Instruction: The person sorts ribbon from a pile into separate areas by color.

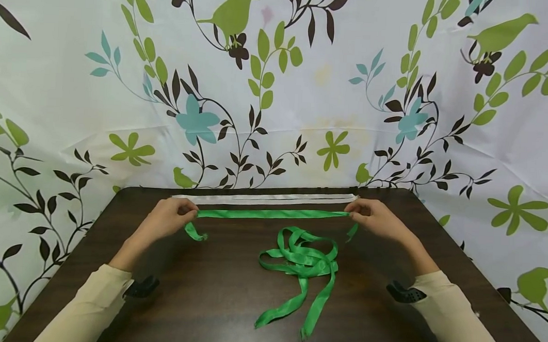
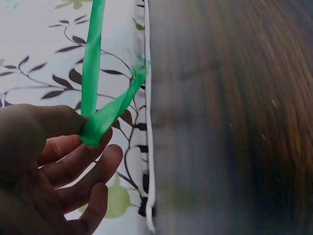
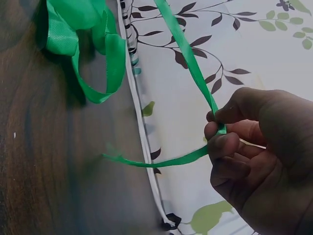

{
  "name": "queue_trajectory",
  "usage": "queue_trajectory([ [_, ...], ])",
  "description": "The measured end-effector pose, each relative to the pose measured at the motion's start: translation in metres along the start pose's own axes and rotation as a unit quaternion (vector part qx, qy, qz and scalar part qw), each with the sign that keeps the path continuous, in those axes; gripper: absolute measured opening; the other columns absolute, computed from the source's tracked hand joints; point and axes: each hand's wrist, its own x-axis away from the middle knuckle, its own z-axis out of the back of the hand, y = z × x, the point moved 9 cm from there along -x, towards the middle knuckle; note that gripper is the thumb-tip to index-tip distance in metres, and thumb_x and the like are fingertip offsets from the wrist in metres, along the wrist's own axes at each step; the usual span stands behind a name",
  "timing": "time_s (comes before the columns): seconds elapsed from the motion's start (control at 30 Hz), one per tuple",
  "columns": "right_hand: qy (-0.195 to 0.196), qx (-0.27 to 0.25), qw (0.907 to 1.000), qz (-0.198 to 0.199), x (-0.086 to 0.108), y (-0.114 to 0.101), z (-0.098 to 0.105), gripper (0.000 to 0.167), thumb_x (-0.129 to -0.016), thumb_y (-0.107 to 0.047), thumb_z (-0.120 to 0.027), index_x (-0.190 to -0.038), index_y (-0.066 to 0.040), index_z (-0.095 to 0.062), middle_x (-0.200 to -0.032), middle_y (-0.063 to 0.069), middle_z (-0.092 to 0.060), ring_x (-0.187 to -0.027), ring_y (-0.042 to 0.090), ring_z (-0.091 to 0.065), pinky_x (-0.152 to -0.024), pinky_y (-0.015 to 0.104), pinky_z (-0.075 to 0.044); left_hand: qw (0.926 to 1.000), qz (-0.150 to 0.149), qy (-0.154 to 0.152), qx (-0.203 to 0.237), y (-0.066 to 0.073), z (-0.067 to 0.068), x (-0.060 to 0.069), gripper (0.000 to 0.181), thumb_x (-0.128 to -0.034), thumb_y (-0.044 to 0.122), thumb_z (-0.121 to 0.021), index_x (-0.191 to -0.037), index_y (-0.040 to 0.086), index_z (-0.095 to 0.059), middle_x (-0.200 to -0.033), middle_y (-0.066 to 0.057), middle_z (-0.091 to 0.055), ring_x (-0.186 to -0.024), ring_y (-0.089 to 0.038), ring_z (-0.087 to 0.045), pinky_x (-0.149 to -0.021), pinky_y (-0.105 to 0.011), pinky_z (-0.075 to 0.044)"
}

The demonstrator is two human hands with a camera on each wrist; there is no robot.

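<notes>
A green ribbon strip (image 1: pixel 272 214) is stretched nearly level between both hands near the table's far side. My left hand (image 1: pixel 171 217) pinches it near one end, and a short tail hangs below. In the left wrist view, thumb and fingertips of the left hand (image 2: pixel 63 156) hold the ribbon (image 2: pixel 92 63) where it folds. My right hand (image 1: pixel 378 219) pinches the other end; in the right wrist view the right hand (image 3: pixel 264 147) grips the ribbon (image 3: pixel 188 54), its frayed tail hanging out sideways. A loose heap of green ribbon (image 1: pixel 308 260) lies on the table between the hands, nearer the front.
White ribbon strips (image 1: pixel 272 198) lie along the far edge of the dark wooden table (image 1: pixel 201 312), just behind the held ribbon. A patterned cloth (image 1: pixel 305 116) with leaves and birds hangs behind and around the table. Two ribbon tails from the heap point toward the front.
</notes>
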Motion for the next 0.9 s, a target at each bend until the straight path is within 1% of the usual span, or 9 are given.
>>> queue_trajectory([
  [0.13,0.000,-0.014,0.9998,-0.011,-0.001,0.008,-0.003,0.017,-0.105,-0.013,-0.061,-0.118,-0.008,-0.069,-0.095,0.008,-0.064,-0.070,0.024,-0.056,-0.059,0.037,-0.049,0.9997,0.015,0.017,0.007,-0.013,0.003,0.002,0.016,-0.1006,0.014,-0.065,-0.108,0.005,-0.076,-0.091,-0.002,-0.072,-0.083,-0.022,-0.067,-0.067,-0.042,-0.051],
  [0.3,0.014,-0.022,0.9994,-0.023,-0.002,0.019,0.002,0.014,-0.104,-0.018,-0.063,-0.115,-0.013,-0.070,-0.096,0.010,-0.065,-0.071,0.027,-0.058,-0.060,0.038,-0.050,0.9994,0.026,0.023,0.009,-0.028,0.005,-0.001,0.014,-0.1004,0.012,-0.065,-0.107,0.004,-0.075,-0.092,-0.007,-0.073,-0.079,-0.022,-0.066,-0.068,-0.043,-0.050],
  [0.37,0.018,-0.022,0.9993,-0.026,-0.001,0.022,0.003,0.015,-0.104,-0.019,-0.064,-0.115,-0.012,-0.070,-0.097,0.012,-0.066,-0.076,0.028,-0.060,-0.064,0.039,-0.051,0.9991,0.033,0.027,0.005,-0.035,0.005,-0.002,0.014,-0.1002,0.013,-0.066,-0.107,0.004,-0.075,-0.094,-0.008,-0.072,-0.073,-0.021,-0.061,-0.066,-0.041,-0.047],
  [0.5,0.014,-0.030,0.9988,-0.036,0.001,0.028,0.002,0.017,-0.101,-0.022,-0.068,-0.114,-0.011,-0.071,-0.100,0.018,-0.067,-0.089,0.036,-0.064,-0.071,0.042,-0.050,0.9979,0.055,0.034,0.000,-0.049,0.005,-0.001,0.017,-0.0997,0.015,-0.067,-0.108,0.003,-0.075,-0.089,-0.007,-0.070,-0.062,-0.020,-0.052,-0.059,-0.038,-0.042],
  [0.57,0.008,-0.035,0.9986,-0.038,0.001,0.030,0.001,0.020,-0.100,-0.023,-0.069,-0.115,-0.009,-0.070,-0.101,0.019,-0.068,-0.094,0.039,-0.065,-0.074,0.044,-0.050,0.9969,0.068,0.039,0.001,-0.056,0.006,0.000,0.018,-0.0999,0.016,-0.067,-0.109,0.002,-0.075,-0.084,-0.005,-0.068,-0.060,-0.020,-0.050,-0.057,-0.038,-0.040],
  [0.63,0.005,-0.037,0.9984,-0.043,0.000,0.033,0.001,0.022,-0.099,-0.025,-0.071,-0.116,-0.010,-0.071,-0.101,0.017,-0.069,-0.096,0.038,-0.066,-0.075,0.045,-0.050,0.9960,0.078,0.044,-0.002,-0.063,0.007,0.002,0.019,-0.1001,0.016,-0.066,-0.110,0.003,-0.075,-0.083,-0.006,-0.068,-0.061,-0.021,-0.050,-0.057,-0.038,-0.040],
  [0.77,0.003,-0.050,0.9975,-0.050,0.000,0.038,0.002,0.026,-0.098,-0.028,-0.073,-0.117,-0.010,-0.071,-0.103,0.016,-0.070,-0.100,0.033,-0.066,-0.081,0.046,-0.050,0.9942,0.091,0.056,-0.012,-0.074,0.011,0.006,0.020,-0.1005,0.019,-0.066,-0.110,0.004,-0.075,-0.093,-0.012,-0.069,-0.070,-0.025,-0.053,-0.062,-0.040,-0.042],
  [0.87,0.001,-0.070,0.9960,-0.055,0.001,0.041,0.003,0.031,-0.097,-0.029,-0.073,-0.119,-0.007,-0.070,-0.106,0.018,-0.069,-0.101,0.038,-0.064,-0.083,0.050,-0.050,0.9935,0.094,0.061,-0.017,-0.079,0.013,0.007,0.021,-0.1009,0.020,-0.066,-0.110,0.003,-0.075,-0.100,-0.015,-0.071,-0.075,-0.026,-0.054,-0.065,-0.041,-0.043],
  [0.9,0.001,-0.077,0.9952,-0.060,0.002,0.043,0.003,0.033,-0.097,-0.030,-0.074,-0.120,-0.007,-0.070,-0.106,0.019,-0.069,-0.101,0.040,-0.063,-0.082,0.051,-0.050,0.9935,0.095,0.061,-0.016,-0.080,0.014,0.008,0.021,-0.1011,0.019,-0.066,-0.110,0.003,-0.075,-0.099,-0.015,-0.071,-0.074,-0.026,-0.054,-0.065,-0.041,-0.042],
])
